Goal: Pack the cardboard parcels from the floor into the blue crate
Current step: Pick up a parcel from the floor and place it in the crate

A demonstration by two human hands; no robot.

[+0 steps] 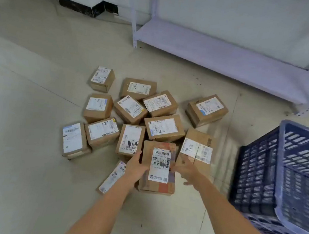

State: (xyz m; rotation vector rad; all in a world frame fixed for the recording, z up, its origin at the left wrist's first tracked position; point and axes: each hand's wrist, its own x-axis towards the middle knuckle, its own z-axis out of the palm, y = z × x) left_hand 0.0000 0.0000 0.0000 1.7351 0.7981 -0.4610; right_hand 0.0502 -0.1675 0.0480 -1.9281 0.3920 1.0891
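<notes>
Since only the left hand [136, 166] grips the labelled parcel [159, 167], right hand [186, 169] spread beside it, it may slip short of the blue crate [285, 168].

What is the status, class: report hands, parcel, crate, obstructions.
Left hand grips the nearest parcel; right hand open at its other edge. Blue crate to the right. Nothing between them.

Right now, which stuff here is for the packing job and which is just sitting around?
For the job:
parcels on the floor
parcel being gripped
blue crate
left hand
right hand

Just there:
metal shelf
black skirting
</notes>
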